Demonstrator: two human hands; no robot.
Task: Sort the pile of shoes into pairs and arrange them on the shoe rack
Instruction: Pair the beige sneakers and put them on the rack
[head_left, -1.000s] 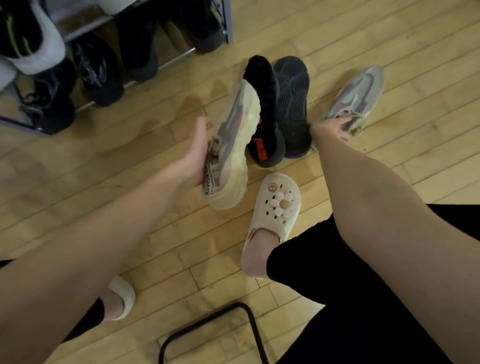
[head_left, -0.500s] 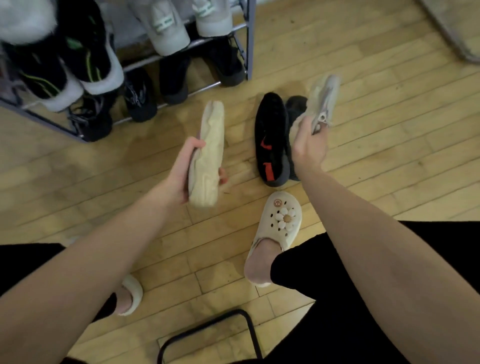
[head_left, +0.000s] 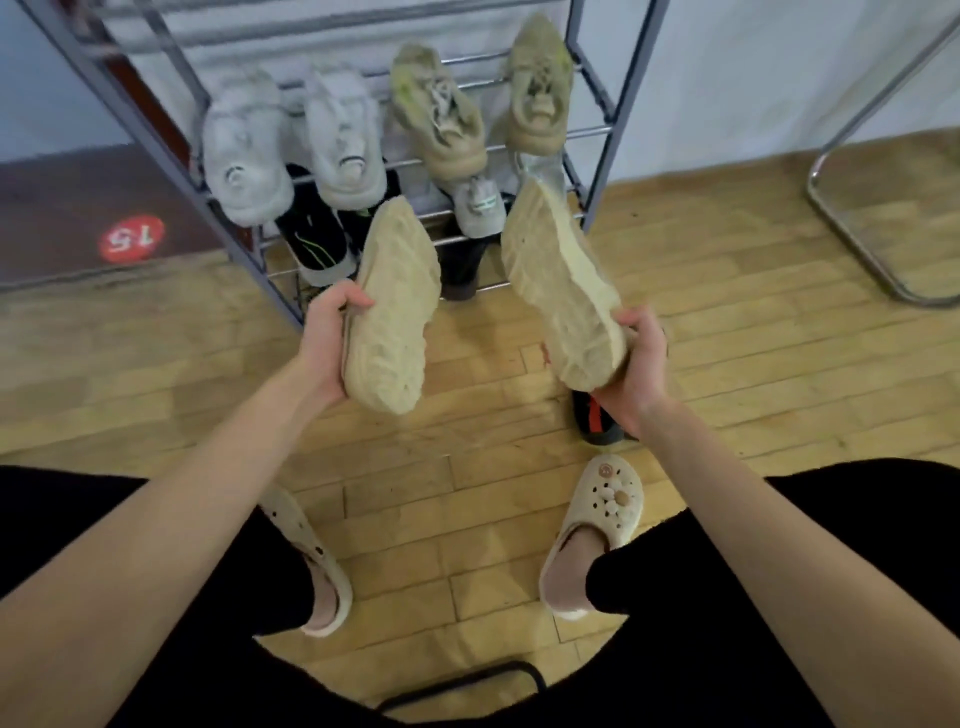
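Head view — what's held?
— Left hand grips one tan shoe sole-up; right hand grips its mate, both just before the shoe rack.
— Advice?
— Turn soles down, toes inward, and seat them side by side on one free shelf.
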